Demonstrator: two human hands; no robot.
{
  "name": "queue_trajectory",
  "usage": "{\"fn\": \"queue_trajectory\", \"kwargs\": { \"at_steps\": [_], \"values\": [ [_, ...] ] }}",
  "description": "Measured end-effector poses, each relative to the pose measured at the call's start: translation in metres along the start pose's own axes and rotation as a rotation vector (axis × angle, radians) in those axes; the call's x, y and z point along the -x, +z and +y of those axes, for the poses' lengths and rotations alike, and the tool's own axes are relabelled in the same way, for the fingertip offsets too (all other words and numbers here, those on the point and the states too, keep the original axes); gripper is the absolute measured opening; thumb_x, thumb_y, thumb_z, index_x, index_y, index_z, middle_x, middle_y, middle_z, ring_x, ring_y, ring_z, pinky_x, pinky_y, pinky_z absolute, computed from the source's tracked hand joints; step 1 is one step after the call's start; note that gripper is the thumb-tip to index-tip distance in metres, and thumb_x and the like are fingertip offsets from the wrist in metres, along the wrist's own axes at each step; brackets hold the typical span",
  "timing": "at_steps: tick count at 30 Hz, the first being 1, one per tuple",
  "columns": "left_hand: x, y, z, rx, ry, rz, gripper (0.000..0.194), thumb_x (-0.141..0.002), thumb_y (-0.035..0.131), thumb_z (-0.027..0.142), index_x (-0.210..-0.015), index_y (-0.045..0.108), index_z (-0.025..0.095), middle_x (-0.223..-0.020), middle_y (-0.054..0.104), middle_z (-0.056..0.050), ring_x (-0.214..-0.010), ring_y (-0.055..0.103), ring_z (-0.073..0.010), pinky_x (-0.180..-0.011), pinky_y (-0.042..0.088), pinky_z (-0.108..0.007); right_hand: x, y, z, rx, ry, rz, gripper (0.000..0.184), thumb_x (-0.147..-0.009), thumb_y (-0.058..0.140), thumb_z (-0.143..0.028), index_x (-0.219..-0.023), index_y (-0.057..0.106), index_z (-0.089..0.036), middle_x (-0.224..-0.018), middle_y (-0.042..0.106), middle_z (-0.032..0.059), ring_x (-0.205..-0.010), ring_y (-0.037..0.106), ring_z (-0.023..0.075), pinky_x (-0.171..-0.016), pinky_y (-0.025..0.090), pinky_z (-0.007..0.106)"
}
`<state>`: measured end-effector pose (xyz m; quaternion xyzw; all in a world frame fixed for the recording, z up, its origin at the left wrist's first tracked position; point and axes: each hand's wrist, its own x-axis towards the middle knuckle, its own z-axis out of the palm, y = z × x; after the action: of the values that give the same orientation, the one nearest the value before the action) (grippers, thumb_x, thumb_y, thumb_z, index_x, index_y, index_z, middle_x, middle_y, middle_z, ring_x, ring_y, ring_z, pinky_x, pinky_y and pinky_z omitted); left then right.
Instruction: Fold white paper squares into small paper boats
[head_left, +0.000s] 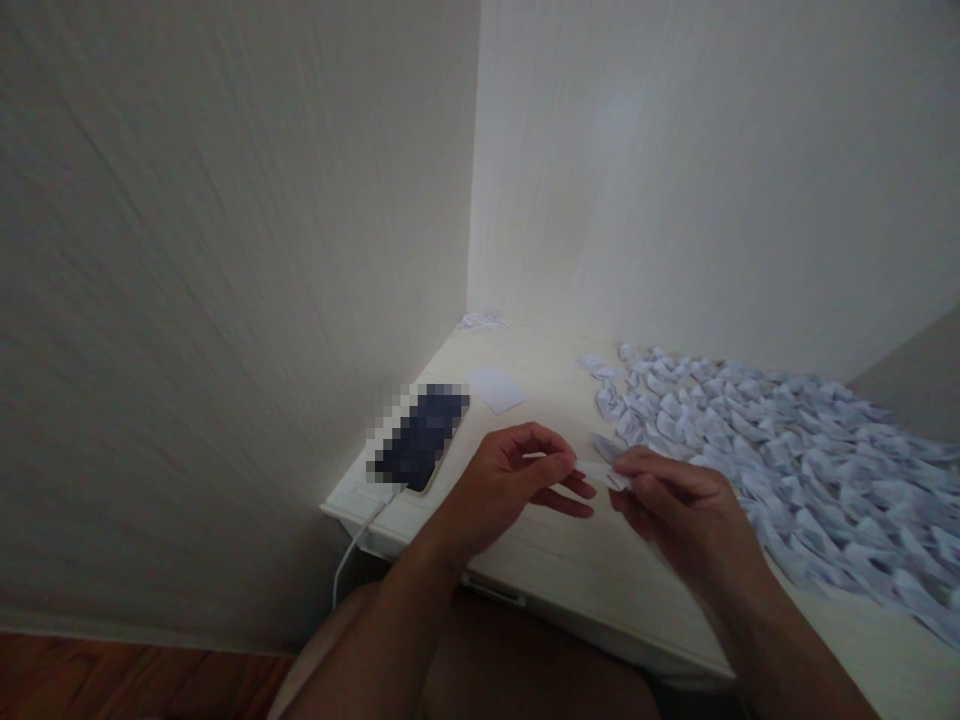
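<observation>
Between my two hands, above the front of the white table, is a small white piece of paper (597, 470). My left hand (529, 470) pinches its left end between thumb and index finger, with the other fingers stretched loosely below. My right hand (671, 490) grips the right end, thumb against fingers, and part of the paper is folded or bent there. The fingers hide some of that end. Just right of my hands spreads a large heap of folded white paper pieces (750, 430).
A phone (426, 435) with a white cable (352, 550) lies at the table's left edge. Behind it are a flat white sheet stack (496, 388) and thin paper scraps (484, 320) in the corner. Walls (637, 200) enclose the table (547, 560) at left and back.
</observation>
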<state>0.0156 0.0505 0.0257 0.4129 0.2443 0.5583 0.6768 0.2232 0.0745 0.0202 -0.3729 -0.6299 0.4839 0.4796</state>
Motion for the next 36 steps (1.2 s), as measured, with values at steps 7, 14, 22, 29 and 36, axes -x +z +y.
{"fn": "queue_trajectory", "kwargs": {
  "at_steps": [7, 14, 22, 29, 36],
  "values": [
    [-0.002, -0.014, 0.003, -0.267, -0.011, 0.089, 0.022, -0.074, 0.082, 0.028, -0.082, 0.070, 0.011, -0.074, 0.069, -0.004, -0.071, 0.070, -0.0167, -0.060, 0.065, -0.030, -0.003, 0.006, -0.010, 0.256, 0.005, 0.035, 0.022, -0.071, 0.085, -0.038, -0.087, 0.083, -0.023, -0.061, 0.070, 0.0035, -0.048, 0.056, 0.0128, -0.041, 0.042, 0.022],
    [-0.002, -0.015, 0.006, -0.388, 0.032, 0.154, 0.019, -0.072, 0.079, 0.024, -0.083, 0.072, 0.010, -0.070, 0.070, -0.005, -0.067, 0.069, -0.0169, -0.051, 0.063, -0.027, -0.003, 0.004, 0.000, 0.382, -0.063, 0.048, 0.026, -0.070, 0.085, -0.043, -0.087, 0.083, -0.024, -0.067, 0.076, 0.0054, -0.055, 0.066, 0.0179, -0.050, 0.050, 0.027],
    [0.001, -0.016, 0.010, -0.298, -0.004, 0.101, 0.023, -0.071, 0.082, 0.027, -0.083, 0.071, 0.010, -0.070, 0.070, -0.005, -0.067, 0.069, -0.0171, -0.052, 0.063, -0.028, -0.002, 0.004, -0.013, 0.247, -0.013, -0.062, 0.023, -0.074, 0.083, -0.043, -0.088, 0.083, -0.025, -0.061, 0.074, 0.0049, -0.054, 0.067, 0.0179, -0.050, 0.052, 0.027],
    [0.001, -0.011, 0.007, -0.349, 0.026, 0.106, 0.024, -0.072, 0.082, 0.030, -0.082, 0.072, 0.011, -0.068, 0.070, -0.005, -0.066, 0.070, -0.0183, -0.051, 0.063, -0.029, -0.003, 0.008, -0.018, 0.261, -0.040, 0.036, 0.027, -0.068, 0.085, -0.051, -0.075, 0.081, -0.026, -0.061, 0.073, 0.0045, -0.054, 0.067, 0.0180, -0.049, 0.054, 0.027],
    [0.001, -0.006, 0.002, -0.412, 0.079, 0.104, 0.019, -0.076, 0.079, 0.027, -0.084, 0.073, 0.011, -0.074, 0.071, -0.006, -0.069, 0.071, -0.0174, -0.054, 0.063, -0.027, -0.004, 0.010, -0.018, 0.268, -0.087, 0.099, 0.028, -0.068, 0.086, -0.050, -0.072, 0.078, -0.023, -0.061, 0.071, 0.0039, -0.054, 0.064, 0.0158, -0.050, 0.053, 0.024]
  ]
}}
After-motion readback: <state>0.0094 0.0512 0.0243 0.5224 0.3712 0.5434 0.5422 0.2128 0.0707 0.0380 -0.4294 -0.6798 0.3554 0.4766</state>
